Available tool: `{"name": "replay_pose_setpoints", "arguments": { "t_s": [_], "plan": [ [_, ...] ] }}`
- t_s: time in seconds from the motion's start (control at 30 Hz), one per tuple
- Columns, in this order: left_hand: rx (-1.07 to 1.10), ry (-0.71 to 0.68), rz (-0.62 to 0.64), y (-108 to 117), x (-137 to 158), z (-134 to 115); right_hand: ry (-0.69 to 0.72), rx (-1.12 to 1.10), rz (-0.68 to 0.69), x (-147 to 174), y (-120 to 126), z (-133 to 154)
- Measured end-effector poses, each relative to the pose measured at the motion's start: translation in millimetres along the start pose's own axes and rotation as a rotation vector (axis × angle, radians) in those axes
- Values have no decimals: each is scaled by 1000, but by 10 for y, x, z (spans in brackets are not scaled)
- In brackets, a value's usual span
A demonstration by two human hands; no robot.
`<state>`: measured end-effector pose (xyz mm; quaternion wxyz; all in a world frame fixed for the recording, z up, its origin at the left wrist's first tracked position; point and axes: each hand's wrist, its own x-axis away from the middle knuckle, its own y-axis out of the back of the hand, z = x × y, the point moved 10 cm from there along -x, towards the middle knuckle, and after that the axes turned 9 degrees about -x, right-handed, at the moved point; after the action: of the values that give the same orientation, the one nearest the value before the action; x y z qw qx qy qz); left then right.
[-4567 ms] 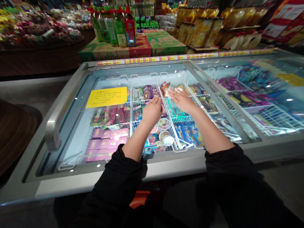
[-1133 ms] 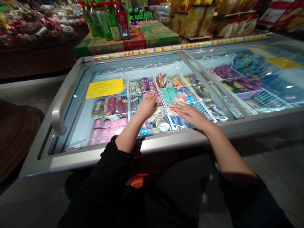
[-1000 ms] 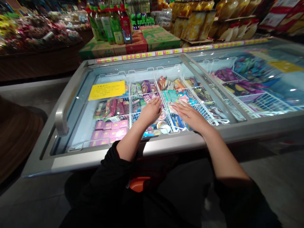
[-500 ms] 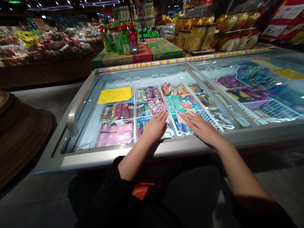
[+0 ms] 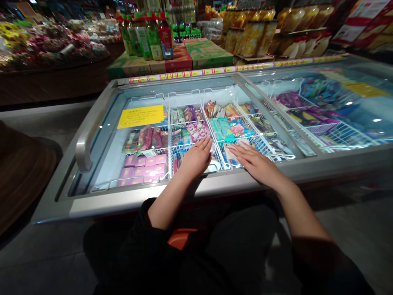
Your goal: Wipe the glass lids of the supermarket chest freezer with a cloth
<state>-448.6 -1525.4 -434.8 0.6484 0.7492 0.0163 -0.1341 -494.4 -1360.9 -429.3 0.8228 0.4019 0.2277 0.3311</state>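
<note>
Both my hands lie flat at the front of a chest freezer with a glass lid. My left hand has its fingers stretched out over the glass, above a wire basket of packets, and holds nothing. To its right, my right hand also rests with straight fingers and an empty palm-down pose. Under the glass near them are a pink patterned packet, a teal packet and a blue packet. Pink boxes sit in the front left basket.
A yellow notice is on the lid, and a metal handle stands at its left. Behind the freezer are bottles on cartons and jars of yellow food. An orange object shows below my arms.
The whole scene has shifted slightly left and up in the view. My hands keep about the same place on the freezer.
</note>
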Motion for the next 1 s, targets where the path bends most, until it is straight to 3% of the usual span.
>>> {"name": "replay_pose_setpoints", "arguments": {
  "t_s": [0.13, 0.33, 0.57, 0.7, 0.83, 1.0],
  "plan": [
    [2, 5, 15, -2, 0, 0, 15, 53, -27, -65, -85, 101],
    [4, 15, 22, 11, 16, -1, 77, -28, 95, 187, -61, 160],
    [23, 20, 12, 3, 14, -1, -9, 78, -48, 130, -10, 80],
    [14, 8, 25, 0, 15, -15, 63, 54, -3, 154, -99, 263],
    [10, 8, 20, 3, 22, -7, 65, 9, 29, 292, -34, 278],
    [7, -24, 9, 21, 39, -91, -7, 75, -84, 235, 21, 137]
  ]
}}
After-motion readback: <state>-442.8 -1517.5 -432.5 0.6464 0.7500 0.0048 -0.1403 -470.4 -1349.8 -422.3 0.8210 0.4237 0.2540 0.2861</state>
